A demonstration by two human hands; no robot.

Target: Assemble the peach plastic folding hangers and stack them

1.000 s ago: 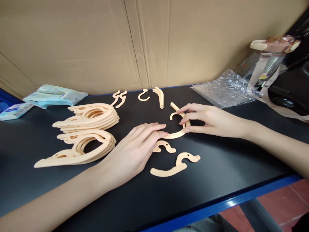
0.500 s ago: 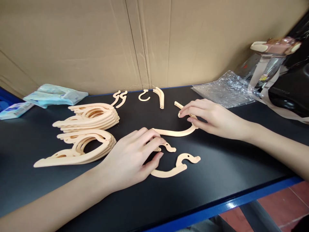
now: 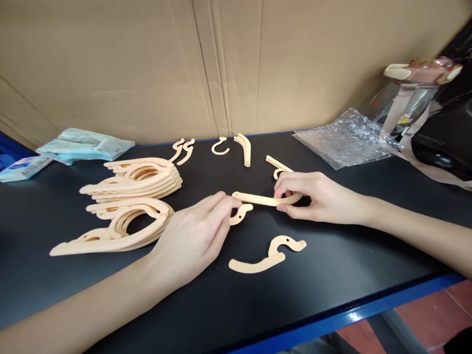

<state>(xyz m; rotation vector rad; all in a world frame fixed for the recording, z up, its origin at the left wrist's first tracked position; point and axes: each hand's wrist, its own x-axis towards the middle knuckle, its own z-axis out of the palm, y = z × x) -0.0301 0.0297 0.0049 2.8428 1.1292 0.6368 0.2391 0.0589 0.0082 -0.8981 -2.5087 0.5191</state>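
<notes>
My left hand (image 3: 193,236) pinches a small peach plastic hook piece (image 3: 240,213) just above the black table (image 3: 332,255). My right hand (image 3: 317,196) grips one end of a long curved peach hanger arm (image 3: 261,199), whose free end points toward the hook piece. Another curved arm with a hook piece (image 3: 267,254) lies on the table in front of both hands. Two stacks of assembled peach hangers (image 3: 129,196) sit to the left of my left hand.
Loose hook and arm pieces (image 3: 221,146) lie along the back by the cardboard wall (image 3: 221,64). Blue tissue packs (image 3: 83,143) sit at far left. A clear plastic bag (image 3: 342,137), a water bottle (image 3: 409,93) and a black bag stand at right. The table's blue edge (image 3: 368,307) runs in front.
My left hand has closed on the small hook piece and lifted it. My right hand has drawn the curved arm in and raised its free end toward the hook piece.
</notes>
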